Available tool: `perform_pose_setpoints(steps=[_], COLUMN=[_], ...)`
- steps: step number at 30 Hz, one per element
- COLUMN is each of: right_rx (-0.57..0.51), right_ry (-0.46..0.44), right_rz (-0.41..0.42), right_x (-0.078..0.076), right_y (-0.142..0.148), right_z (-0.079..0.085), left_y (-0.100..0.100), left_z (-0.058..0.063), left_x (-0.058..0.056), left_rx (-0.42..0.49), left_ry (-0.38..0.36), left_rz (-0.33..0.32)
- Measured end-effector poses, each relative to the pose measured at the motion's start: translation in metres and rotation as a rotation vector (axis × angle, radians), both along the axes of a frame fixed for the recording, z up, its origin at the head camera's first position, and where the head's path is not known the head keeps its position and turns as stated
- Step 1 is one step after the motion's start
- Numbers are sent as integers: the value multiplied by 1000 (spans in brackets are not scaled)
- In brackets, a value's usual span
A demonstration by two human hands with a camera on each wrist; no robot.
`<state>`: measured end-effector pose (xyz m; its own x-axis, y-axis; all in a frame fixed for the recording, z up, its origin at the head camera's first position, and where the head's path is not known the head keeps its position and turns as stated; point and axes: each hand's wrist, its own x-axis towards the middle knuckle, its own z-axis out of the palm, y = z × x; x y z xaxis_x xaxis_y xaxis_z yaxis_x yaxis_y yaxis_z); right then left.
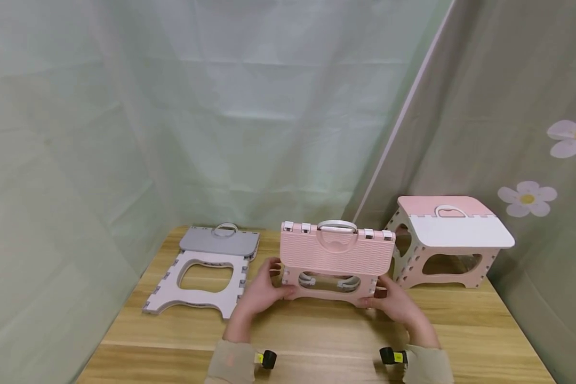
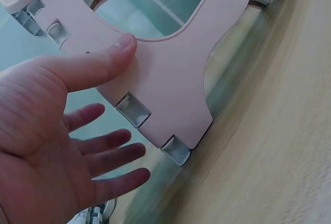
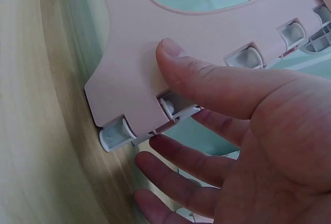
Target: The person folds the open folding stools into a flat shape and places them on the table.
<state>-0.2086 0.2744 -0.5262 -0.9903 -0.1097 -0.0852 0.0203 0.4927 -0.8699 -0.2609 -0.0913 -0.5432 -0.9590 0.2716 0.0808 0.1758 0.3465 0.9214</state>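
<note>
A pink folding stool (image 1: 338,250) stands at mid-table, its woven-pattern seat panel facing me and its grey handle on top. My left hand (image 1: 264,288) is at its left leg: the thumb rests on the front face, while the other fingers stretch apart beside the edge in the left wrist view. At the opposite side, my right hand (image 1: 398,301) pinches the leg's edge. In the right wrist view its thumb (image 3: 176,61) lies across the pink front panel (image 3: 129,43), with fingertips right at the hinged edge. Grey hinge pieces (image 2: 133,111) line the leg.
A grey and white folding stool (image 1: 218,242) lies folded flat on the left of the wooden table (image 1: 307,341). Unfolded at the back right stands a pink and white stool (image 1: 461,232). Pale curtains (image 1: 269,106) hang behind the table and along its sides.
</note>
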Motion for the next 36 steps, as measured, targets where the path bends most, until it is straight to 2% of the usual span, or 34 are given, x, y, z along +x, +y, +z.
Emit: perform_pose_setpoints(steps=[3,6,14,20,31,36], right_rx=[8,31,91,93,90,93], right_ry=[0,-8,-12,-26,-28,-14], right_rz=[-9,-11,10,59,42,45], right_x=[0,-1,-3,-3,-2,-3], right_y=[-1,-1,2,4,3,3], right_z=[0,0,-3,-5,-7,-8], left_y=[1,2,3,2,2,3], left_z=[2,4,2,2,0,1], left_x=[0,1,2,2,1,3], left_rx=[19,1,-50,-43,-77,-84], left_ry=[0,7,26,33,49,28], left_rz=[-25,-44,-44,-69,-88,-77])
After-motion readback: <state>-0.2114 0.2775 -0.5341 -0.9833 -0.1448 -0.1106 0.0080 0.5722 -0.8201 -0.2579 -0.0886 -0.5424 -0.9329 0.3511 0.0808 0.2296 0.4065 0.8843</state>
